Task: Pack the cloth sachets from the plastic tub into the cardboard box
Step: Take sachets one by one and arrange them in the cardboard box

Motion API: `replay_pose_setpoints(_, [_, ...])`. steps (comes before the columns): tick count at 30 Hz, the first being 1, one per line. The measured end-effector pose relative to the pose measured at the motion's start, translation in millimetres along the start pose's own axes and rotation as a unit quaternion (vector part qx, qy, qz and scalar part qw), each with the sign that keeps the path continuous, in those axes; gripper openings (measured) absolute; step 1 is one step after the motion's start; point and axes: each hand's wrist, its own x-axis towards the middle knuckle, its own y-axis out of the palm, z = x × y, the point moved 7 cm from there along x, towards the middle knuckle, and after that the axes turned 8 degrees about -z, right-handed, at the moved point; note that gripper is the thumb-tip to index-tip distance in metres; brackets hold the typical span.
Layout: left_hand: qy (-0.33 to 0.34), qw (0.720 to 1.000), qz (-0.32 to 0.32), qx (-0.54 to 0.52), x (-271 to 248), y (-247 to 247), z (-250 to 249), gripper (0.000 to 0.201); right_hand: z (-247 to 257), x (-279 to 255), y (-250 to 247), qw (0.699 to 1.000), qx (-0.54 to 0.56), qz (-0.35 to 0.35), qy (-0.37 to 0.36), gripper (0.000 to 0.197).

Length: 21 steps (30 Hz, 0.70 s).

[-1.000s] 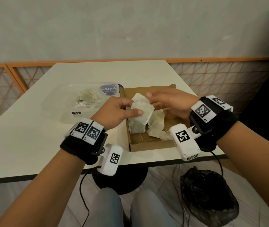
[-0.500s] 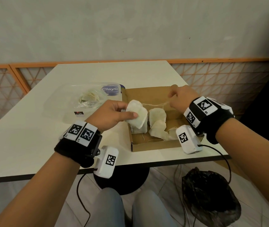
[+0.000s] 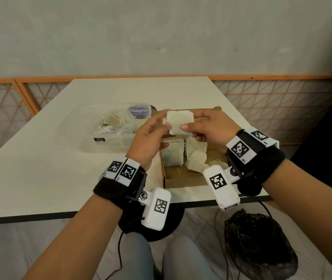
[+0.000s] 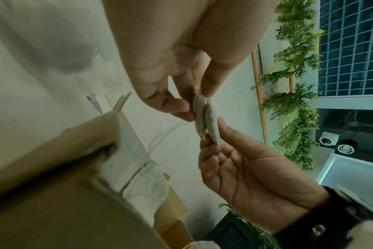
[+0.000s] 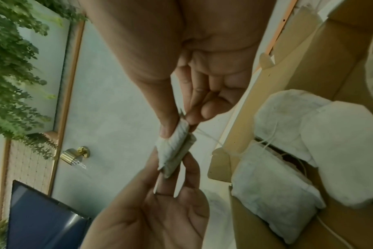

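In the plastic tub point(image 3: 108, 138) on your left a few sachets remained. Your left hand point(image 3: 147, 138) pinched one edge of the raised sachet point(image 3: 179, 123); your right hand point(image 3: 207, 128), which half a second earlier had drawn its string aside, now pinched the other, above the cardboard box point(image 3: 181, 181), probably ready for packing.

Both forearms reach forward, wrists banded. The left hand point(image 3: 148, 136) and right hand point(image 3: 208, 128) meet, raised at one height, each pinching an opposite edge of one sachet point(image 3: 179, 122) between thumb and fingertips, remaining fingers loosely curled.
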Motion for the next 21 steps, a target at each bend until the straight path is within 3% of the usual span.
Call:
replay_pose_setpoints(3, [-0.004, 1.0, 0.018, -0.004, -2, 4, 1, 0.038, 0, -1, -1, 1.0, 0.014, 0.002, -0.001, 0.041])
replay_pose_setpoints(8, [-0.018, 0.999, 0.041, 0.027, -3, 9, 3, 0.02, 3, -1, -5, 0.999, -0.041, -0.01, -0.024, 0.041])
replay_pose_setpoints(10, [-0.03, 0.998, 0.042, 0.026, -2, 10, 5, 0.019, 4, -1, -4, 0.998, -0.05, -0.012, -0.034, 0.039])
replay_pose_setpoints(13, [0.005, 0.996, 0.056, 0.073, -4, 12, 2, 0.024, 2, 0, -3, 0.997, -0.061, -0.016, -0.033, 0.037])
replay_pose_setpoints(16, [0.008, 0.994, 0.064, 0.092, -4, 12, 2, 0.036, -9, 3, -1, 0.997, -0.071, 0.011, 0.027, 0.042])
replay_pose_setpoints(18, [-0.002, 0.993, 0.07, 0.098, -5, 12, 1, 0.038, -16, 2, 2, 0.995, -0.022, 0.042, 0.087, 0.044])
replay_pose_setpoints(21, [-0.013, 0.996, 0.019, 0.083, -5, 2, 5, 0.04, -17, 5, -5, 0.995, -0.005, 0.032, 0.099, 0.04])
